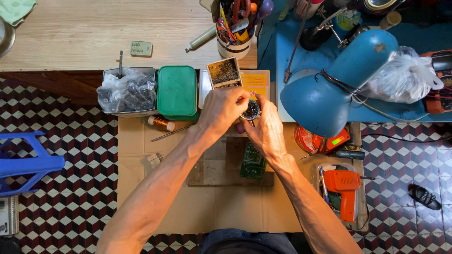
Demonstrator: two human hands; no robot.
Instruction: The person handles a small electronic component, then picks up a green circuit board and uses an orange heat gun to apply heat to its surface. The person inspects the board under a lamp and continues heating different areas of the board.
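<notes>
Checkered red, white and black floor tiles are seen around a flat cardboard sheet (141,197) laid as the work surface, with a wooden bench (84,28) above it. A small round tin (251,110) of dark bits is held between both hands just above the cardboard. The left hand (221,109) is closed on the tin's left rim. The right hand (267,128) is closed on its right side, fingers curled. A green circuit board (253,162) is lying on a wooden block (212,169) just below the hands. A green lidded box (176,91), an open square box (224,72), a blue desk lamp (325,89) and an orange glue gun (344,190) are placed nearby.
</notes>
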